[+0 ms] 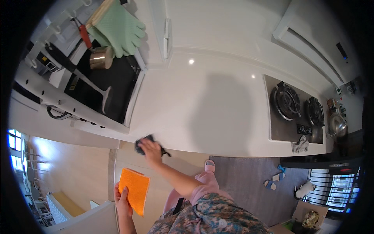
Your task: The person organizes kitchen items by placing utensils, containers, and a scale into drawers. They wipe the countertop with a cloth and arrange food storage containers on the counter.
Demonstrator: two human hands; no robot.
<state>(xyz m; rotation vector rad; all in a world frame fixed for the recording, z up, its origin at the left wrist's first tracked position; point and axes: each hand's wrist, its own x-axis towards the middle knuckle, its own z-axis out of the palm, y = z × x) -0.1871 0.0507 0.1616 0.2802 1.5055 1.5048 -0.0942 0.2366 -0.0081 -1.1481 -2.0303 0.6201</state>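
My left hand (pixel 122 200) holds an orange cloth (pixel 134 187), folded into a flat rectangle, with the thumb across its face. It is low at the left, over the tiled floor. Farther forward, my right hand (pixel 152 149) grips a dark, cloth-like item (pixel 140 147) at the front edge of the white countertop (pixel 169 102). A dark tail of this item sticks out beside the wrist. Blur and the fingers hide its exact form. The countertop carries a broad shadow and light reflections.
Left, green oven mitts (pixel 118 29), a red-handled metal pot (pixel 101 57) and a ladle (pixel 92 84) hang above a dark recess. A two-burner gas hob (pixel 274 128) is right, with a grey cloth (pixel 300 145) at its front. Slippers (pixel 270 185) and a cat (pixel 304 190) are below.
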